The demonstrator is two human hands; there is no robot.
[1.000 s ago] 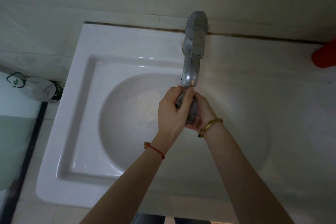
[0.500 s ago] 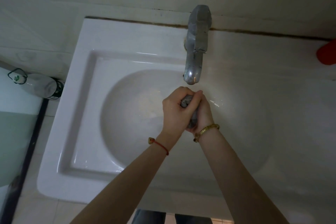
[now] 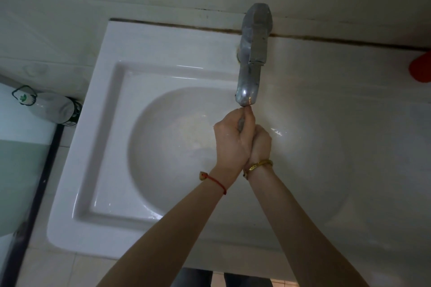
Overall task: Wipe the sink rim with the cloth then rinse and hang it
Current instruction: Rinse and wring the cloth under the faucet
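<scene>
Now both hands, left hand (image 3: 231,140) and right hand (image 3: 261,142), clench the grey cloth (image 3: 241,122) at centre frame, just under the tap (image 3: 253,53), over the sink (image 3: 112,123).

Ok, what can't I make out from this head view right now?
- Grey cloth: mostly hidden, squeezed inside the left hand and right hand.
- Water flow from the chrome tap: too faint to tell.
- Red object: cut off by the right edge.
- Drain of the white ceramic sink: covered by the hands.
</scene>
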